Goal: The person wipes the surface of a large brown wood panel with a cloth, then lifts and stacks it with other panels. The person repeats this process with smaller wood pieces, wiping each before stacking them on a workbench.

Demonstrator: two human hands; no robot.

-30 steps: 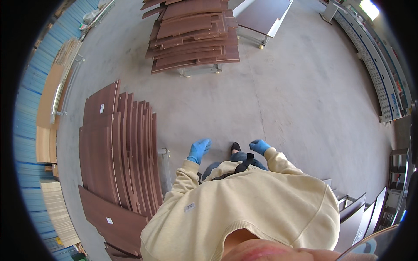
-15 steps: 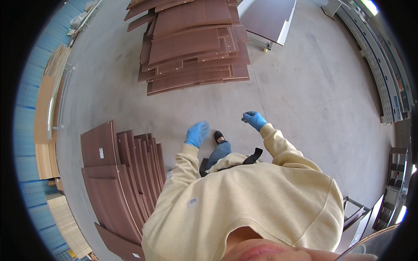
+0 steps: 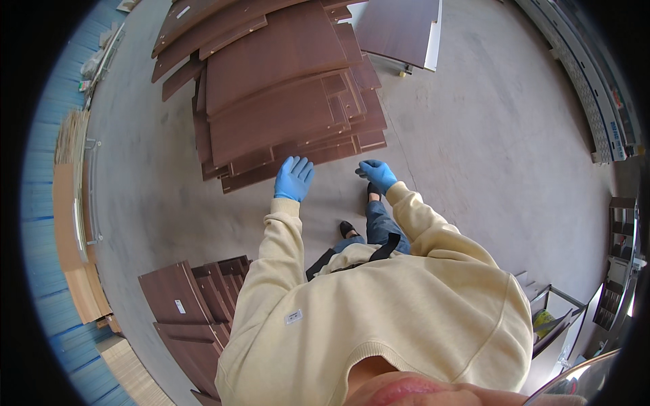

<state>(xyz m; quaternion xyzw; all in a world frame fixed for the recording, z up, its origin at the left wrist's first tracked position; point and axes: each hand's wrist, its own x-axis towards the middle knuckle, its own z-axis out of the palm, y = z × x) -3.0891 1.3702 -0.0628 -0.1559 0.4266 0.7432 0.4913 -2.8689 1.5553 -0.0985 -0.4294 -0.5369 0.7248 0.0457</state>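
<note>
My left hand (image 3: 294, 178), in a blue glove, is stretched out with its fingers apart and nothing in it. It hovers by the near edge of a stack of dark brown wood-look panels (image 3: 271, 71); whether it touches them I cannot tell. To its right, my right hand (image 3: 377, 176), gloved in blue too, has its fingers curled in towards the thumb. Its fingertips look dark, and whatever they may hold is too small to make out. The panels lie flat in uneven layers, some with small fittings along their edges.
More brown panels (image 3: 177, 298) lean in a row at the lower left. Beyond the stack's right side stands a wheeled cart (image 3: 399, 30) bearing a brown board. Pale boards (image 3: 66, 203) line the left wall; long metal racking (image 3: 586, 95) runs along the right. Shelves (image 3: 613, 264) stand lower right.
I have stepped forward, so the panel stack is nearer and the leaning panels have slipped back towards the lower edge. My left hand has risen and spread its fingers; my right stays curled.
</note>
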